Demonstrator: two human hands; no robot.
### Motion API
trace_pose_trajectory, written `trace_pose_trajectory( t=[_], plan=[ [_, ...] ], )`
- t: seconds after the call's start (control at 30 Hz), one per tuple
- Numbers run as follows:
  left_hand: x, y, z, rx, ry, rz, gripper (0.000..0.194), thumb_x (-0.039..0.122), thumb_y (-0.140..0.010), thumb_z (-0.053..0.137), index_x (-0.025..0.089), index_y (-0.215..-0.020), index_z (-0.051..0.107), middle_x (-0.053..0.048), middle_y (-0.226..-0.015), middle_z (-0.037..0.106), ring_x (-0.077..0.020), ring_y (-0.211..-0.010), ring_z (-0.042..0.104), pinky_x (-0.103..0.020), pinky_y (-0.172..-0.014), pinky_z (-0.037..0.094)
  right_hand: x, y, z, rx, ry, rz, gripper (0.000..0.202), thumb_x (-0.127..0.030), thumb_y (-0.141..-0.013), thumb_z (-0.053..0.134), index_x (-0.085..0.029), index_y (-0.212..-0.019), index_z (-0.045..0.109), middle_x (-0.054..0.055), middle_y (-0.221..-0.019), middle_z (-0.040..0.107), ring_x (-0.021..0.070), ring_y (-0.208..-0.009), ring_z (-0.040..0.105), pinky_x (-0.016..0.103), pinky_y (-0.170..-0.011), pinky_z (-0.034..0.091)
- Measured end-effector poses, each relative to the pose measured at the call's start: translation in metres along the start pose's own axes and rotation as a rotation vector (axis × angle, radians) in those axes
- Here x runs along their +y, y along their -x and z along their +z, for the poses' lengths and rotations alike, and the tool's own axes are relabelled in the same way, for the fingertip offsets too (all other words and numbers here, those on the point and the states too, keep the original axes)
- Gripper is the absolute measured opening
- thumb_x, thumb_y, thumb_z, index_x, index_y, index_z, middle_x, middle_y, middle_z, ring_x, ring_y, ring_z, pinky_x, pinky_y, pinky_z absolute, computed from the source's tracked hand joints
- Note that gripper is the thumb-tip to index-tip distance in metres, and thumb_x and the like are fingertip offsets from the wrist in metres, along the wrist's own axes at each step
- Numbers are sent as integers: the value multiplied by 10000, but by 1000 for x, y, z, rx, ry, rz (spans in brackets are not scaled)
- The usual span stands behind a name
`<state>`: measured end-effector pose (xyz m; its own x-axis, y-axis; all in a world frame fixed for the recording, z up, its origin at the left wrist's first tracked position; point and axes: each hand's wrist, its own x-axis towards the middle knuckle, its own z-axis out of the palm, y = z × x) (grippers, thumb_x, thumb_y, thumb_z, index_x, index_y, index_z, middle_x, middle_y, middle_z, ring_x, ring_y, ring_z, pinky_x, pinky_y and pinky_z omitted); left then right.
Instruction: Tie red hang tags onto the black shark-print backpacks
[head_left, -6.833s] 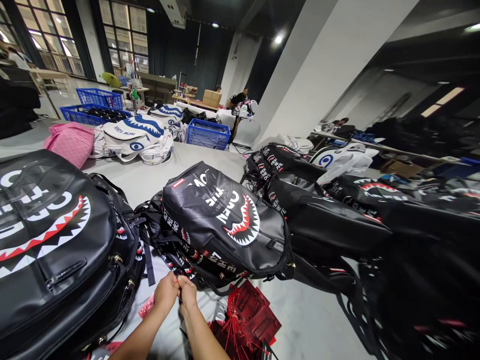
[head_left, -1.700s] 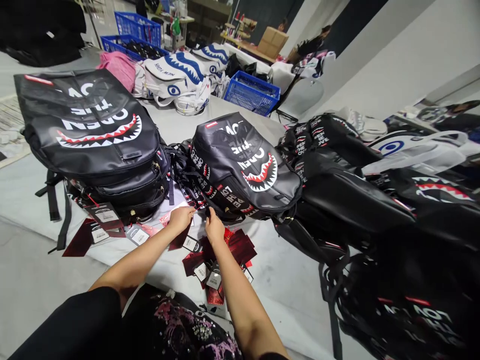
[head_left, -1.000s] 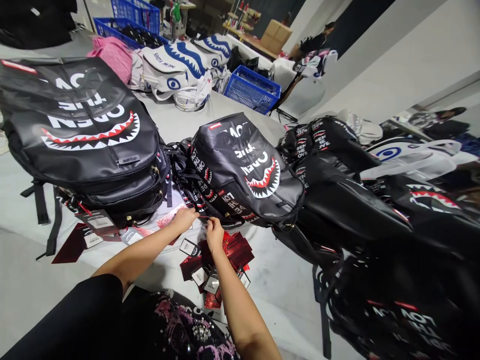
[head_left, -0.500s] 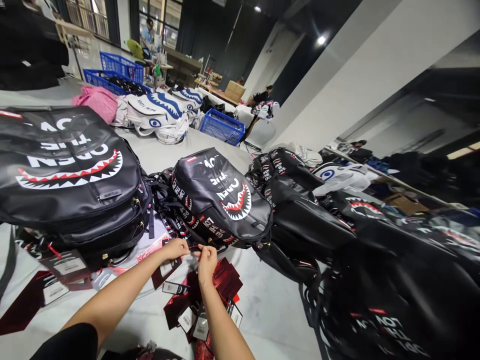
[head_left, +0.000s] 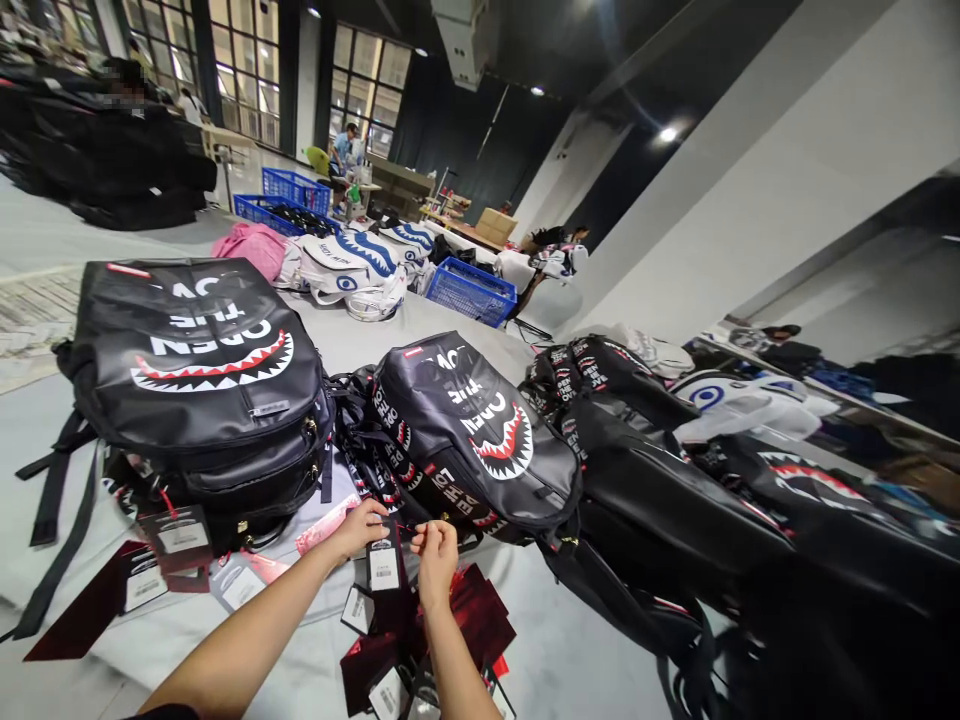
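My left hand (head_left: 361,528) is closed at the top of a black hang tag (head_left: 384,568) that carries a white barcode label. Close to its right, my right hand (head_left: 436,562) has its fingers pinched together; whatever is between them is too small to make out. Both hands are at the near side of a black backpack (head_left: 480,430) printed with a red-and-white shark mouth and white letters. Below them lies a pile of dark red and black hang tags (head_left: 472,615), some with barcode labels. Printed black straps (head_left: 367,440) lie behind my left hand.
Another black shark-mouth backpack (head_left: 217,360) stands at left, with tags (head_left: 176,535) hanging from it. More black bags (head_left: 660,500) fill the right side. Further back are white backpacks (head_left: 349,265), a pink cloth (head_left: 251,250) and a blue crate (head_left: 471,292). People work in the background.
My hands have moved a little apart, and the black tag with its white label now hangs at my left fingers. The camera has turned, shifting the scene right and down.
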<state>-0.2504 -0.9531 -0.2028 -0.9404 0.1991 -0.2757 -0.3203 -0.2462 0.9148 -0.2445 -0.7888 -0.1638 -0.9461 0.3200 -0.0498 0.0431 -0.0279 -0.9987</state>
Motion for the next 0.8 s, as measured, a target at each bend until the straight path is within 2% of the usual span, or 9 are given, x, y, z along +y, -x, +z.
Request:
trace_pose_trajectory(
  t=[0.07,0.23,0.37,0.43,0.5,0.57,0.63,0.73,0.8],
  plan=[
    [-3,-4,3,126,18,64,393,266,-611,757,162,-942,571,-24,-863,623,-138,-795,588,-262,-718,435,2,0,1,-42,39,-12,347,-534,-798,566,-198,-864,513,-16,-708,594,100,-538,544,223,-509,492],
    [-1,-8,7,228,-71,119,238,318,-708,659,128,-851,636,-29,-740,626,-149,-691,576,-280,-669,434,7,0,4,-156,147,-52,360,-516,-834,505,-177,-916,595,31,-772,611,133,-607,575,235,-552,503],
    [18,4,15,233,-484,364,123,256,-784,609,171,-786,698,-57,-894,658,-186,-884,587,-326,-828,441,12,1,4,-248,203,-116,355,-473,-845,493,-164,-920,651,68,-868,607,143,-649,582,247,-581,510],
    [28,12,20,188,-748,492,123,228,-810,596,207,-787,715,-56,-1036,650,-210,-1029,539,-361,-918,399,15,0,2,-286,229,-96,346,-465,-832,504,-163,-888,664,74,-878,599,146,-645,574,240,-542,495],
    [34,17,24,156,-903,539,130,221,-824,588,224,-798,716,-49,-1103,637,-222,-1082,500,-382,-945,371,18,-2,-2,-307,241,-38,342,-470,-811,518,-164,-857,665,70,-848,601,155,-645,569,233,-505,474],
    [33,14,29,113,-851,496,146,214,-830,565,210,-789,705,-49,-1011,659,-197,-992,533,-352,-893,397,20,-4,-6,-324,247,21,338,-477,-788,534,-166,-830,660,56,-781,597,163,-642,561,233,-496,461],
    [28,5,32,90,-620,347,142,220,-814,547,183,-801,684,-35,-826,656,-148,-764,558,-291,-732,433,22,-7,-11,-350,257,60,332,-480,-765,550,-165,-795,653,33,-701,576,160,-617,540,236,-503,449],
    [16,-11,34,125,-215,140,197,280,-761,572,153,-897,638,8,-685,605,-85,-498,442,-224,-509,346,21,-11,-14,-370,244,68,310,-476,-739,572,-169,-735,620,-4,-610,529,136,-547,484,236,-504,414],
    [10,-16,34,142,-110,113,227,317,-736,586,143,-878,619,15,-665,596,-74,-478,416,-211,-489,315,20,-12,-13,-365,225,37,292,-468,-733,579,-177,-715,591,-18,-585,513,127,-526,460,233,-507,396]
  ],
)
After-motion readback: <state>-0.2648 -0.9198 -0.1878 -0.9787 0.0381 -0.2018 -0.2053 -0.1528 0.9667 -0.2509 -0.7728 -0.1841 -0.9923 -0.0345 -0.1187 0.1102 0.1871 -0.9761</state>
